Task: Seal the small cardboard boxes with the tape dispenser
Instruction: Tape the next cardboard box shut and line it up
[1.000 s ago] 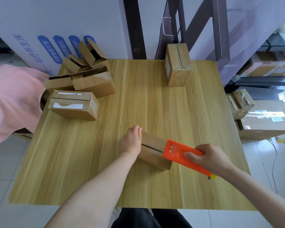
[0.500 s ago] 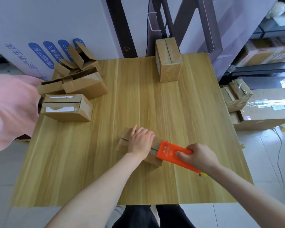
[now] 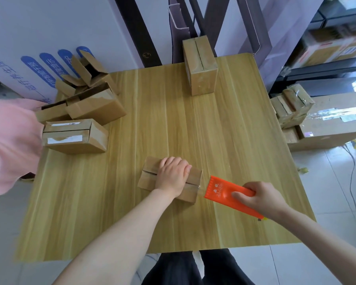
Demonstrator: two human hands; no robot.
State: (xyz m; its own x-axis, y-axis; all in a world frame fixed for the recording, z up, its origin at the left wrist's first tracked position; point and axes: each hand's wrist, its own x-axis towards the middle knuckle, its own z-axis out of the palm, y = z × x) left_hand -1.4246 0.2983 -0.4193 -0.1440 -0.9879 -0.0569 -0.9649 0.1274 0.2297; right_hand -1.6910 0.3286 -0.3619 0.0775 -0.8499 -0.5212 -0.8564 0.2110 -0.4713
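Now, small cardboard box [image 3: 149, 166]: it lies flat on the near middle of the wooden table [image 3: 173, 120], its flaps closed and the seam running lengthwise along the top.
Left hand [image 3: 173, 175]: we press it palm down on the box top, across the seam, with the fingers close together and fairly flat, not curled round the box.
Tape dispenser [image 3: 220, 189]: orange and flat, its wide front edge sits just beside the right end of the box; a clear strip seems to bridge the two, though it is faint.
Right hand [image 3: 259, 197]: we grip the dispenser's rear end, thumb on top and fingers curled under it.
Upright box [image 3: 200, 64]: it stands on end at the far edge of the table, well apart from ours.
Labelled box [image 3: 76, 136]: closed, with white stickers, at the table's left edge.
Open boxes [image 3: 95, 105]: two or three sit behind the labelled one with their flaps up.
Pink garment [image 3: 10, 145]: it fills the left edge, touching the labelled box.
Floor cartons [image 3: 327, 124]: a large carton sits to the right of the table, smaller taped boxes [image 3: 292, 103] stacked against it.
White carton [image 3: 39, 38]: large, with blue print, behind the open boxes.
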